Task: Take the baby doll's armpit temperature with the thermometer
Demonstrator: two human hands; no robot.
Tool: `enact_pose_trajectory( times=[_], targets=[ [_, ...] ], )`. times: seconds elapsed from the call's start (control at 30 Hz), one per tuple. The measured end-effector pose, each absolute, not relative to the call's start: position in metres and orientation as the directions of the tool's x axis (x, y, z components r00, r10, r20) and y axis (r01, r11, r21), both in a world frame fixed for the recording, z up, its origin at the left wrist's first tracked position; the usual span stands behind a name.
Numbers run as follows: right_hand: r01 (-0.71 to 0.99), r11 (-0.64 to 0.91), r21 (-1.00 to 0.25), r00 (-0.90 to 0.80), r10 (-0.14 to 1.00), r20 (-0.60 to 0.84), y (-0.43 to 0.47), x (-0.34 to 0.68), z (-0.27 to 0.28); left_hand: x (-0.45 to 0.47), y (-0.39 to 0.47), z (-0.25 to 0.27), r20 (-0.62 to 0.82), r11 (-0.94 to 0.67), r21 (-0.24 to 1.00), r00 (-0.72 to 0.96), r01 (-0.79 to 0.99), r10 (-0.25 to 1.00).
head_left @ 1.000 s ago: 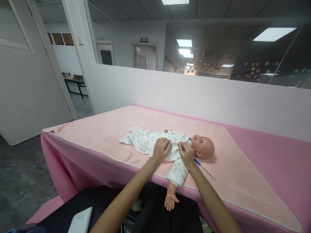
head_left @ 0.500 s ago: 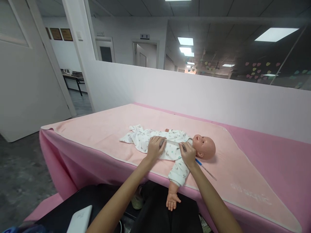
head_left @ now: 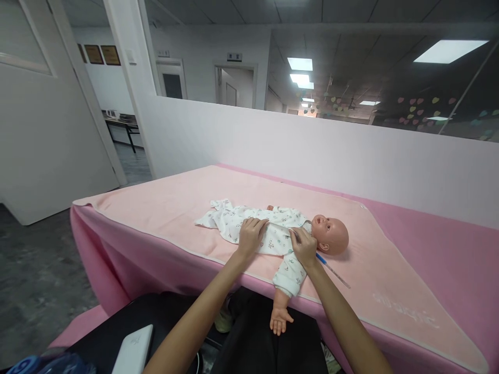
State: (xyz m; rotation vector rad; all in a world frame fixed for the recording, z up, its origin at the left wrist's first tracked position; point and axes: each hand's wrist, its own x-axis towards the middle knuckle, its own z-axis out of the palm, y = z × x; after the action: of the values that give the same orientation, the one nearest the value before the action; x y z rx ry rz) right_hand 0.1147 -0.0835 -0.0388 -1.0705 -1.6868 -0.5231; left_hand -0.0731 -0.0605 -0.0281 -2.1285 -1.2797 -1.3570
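Note:
A baby doll [head_left: 331,236] lies on its back across the table, head to the right. It wears a white printed gown [head_left: 288,271], and one of its arms hangs over the front edge. My left hand [head_left: 251,236] is closed on the gown's front at the doll's belly. Near the doll's neck, my right hand [head_left: 303,244] pinches the gown too. Between both hands a pale edge of the cloth runs taut; the fingertips are partly hidden. Just right of my right wrist lies a thin rod with a blue end [head_left: 333,271].
A light pink blanket [head_left: 163,208] covers the table over a darker pink cloth [head_left: 440,218]. Behind it rises a white half wall [head_left: 312,140] with glass above. At the lower left, a white flat device [head_left: 133,349] rests on a black seat [head_left: 105,327].
The whole view has shifted slightly to the right. My hands keep about the same place and hold on the gown.

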Motion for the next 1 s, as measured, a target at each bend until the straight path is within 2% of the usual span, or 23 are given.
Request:
enact_pose_trajectory(
  times=[0.13, 0.33, 0.6, 0.67, 0.77, 0.83, 0.9, 1.0],
  targets=[
    [0.841, 0.52, -0.146, -0.087, 0.397, 0.914, -0.084, 0.115, -0.038, -0.073, -0.062, -0.028, 0.84, -0.54, 0.176, 0.161, 0.823, 0.519],
    [0.87, 0.48, -0.112, -0.113, 0.416, 0.902, -0.085, 0.115, -0.038, -0.071, -0.061, -0.029, 0.815, -0.589, 0.217, 0.188, 0.778, 0.548],
    [0.931, 0.356, -0.083, -0.121, 0.515, 0.848, -0.086, 0.118, -0.037, -0.092, -0.071, -0.022, 0.644, -0.563, 0.546, 0.12, 0.62, 0.756],
    [0.95, 0.311, -0.026, -0.148, 0.522, 0.84, -0.096, 0.121, -0.036, -0.101, -0.07, -0.012, 0.556, -0.531, 0.609, 0.16, 0.59, 0.816],
    [0.96, 0.275, 0.061, -0.19, 0.474, 0.86, -0.124, 0.132, -0.037, -0.109, -0.063, 0.01, 0.383, -0.47, 0.694, 0.272, 0.545, 0.883],
    [0.96, 0.272, 0.061, -0.183, 0.452, 0.873, -0.148, 0.145, -0.042, -0.106, -0.056, 0.027, 0.332, -0.454, 0.723, 0.314, 0.521, 0.889],
    [0.976, 0.216, 0.004, -0.114, 0.504, 0.856, -0.17, 0.161, -0.05, -0.094, -0.05, 0.04, 0.375, -0.487, 0.716, 0.313, 0.501, 0.873],
    [0.994, 0.087, -0.068, -0.004, 0.641, 0.767, -0.194, 0.19, -0.061, -0.062, -0.043, 0.047, 0.424, -0.592, 0.666, 0.422, 0.454, 0.801]
  ],
)
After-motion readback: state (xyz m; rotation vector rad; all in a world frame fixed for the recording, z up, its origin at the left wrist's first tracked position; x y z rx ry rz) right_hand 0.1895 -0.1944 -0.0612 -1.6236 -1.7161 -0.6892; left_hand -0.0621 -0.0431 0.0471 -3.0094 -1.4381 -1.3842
